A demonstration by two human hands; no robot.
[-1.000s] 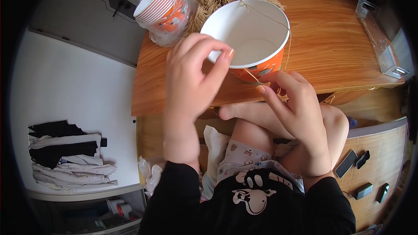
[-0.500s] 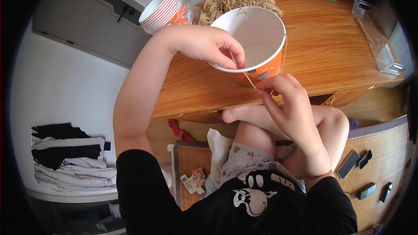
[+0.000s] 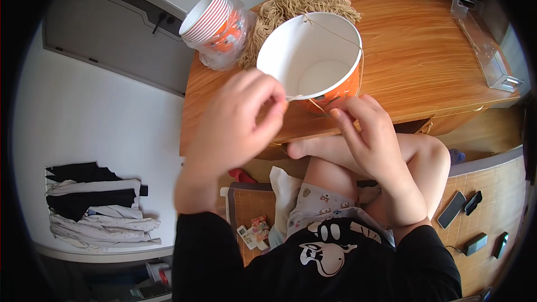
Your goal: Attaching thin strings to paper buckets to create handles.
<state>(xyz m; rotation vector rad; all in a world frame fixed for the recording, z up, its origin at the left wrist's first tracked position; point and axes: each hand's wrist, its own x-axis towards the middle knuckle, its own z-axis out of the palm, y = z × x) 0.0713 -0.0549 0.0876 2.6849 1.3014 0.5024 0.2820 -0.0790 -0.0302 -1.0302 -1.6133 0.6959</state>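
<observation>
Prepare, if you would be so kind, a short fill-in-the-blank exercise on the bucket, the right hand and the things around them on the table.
1. The large bucket is white inside and mainly ____ outside.
2. The right hand pinches the thin string between a finger and the ____.
3. As the person sees it, the wrapped stack of cups is to the ____ of the tan yarn.
4. The long clear holder lies near the table's ____ end.

Missing words: orange; thumb; left; right.

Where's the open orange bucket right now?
In the head view, the bucket sits on the wooden table, upper half, slightly right of centre, just beyond the left hand and right hand, with beige yarn behind.
</observation>
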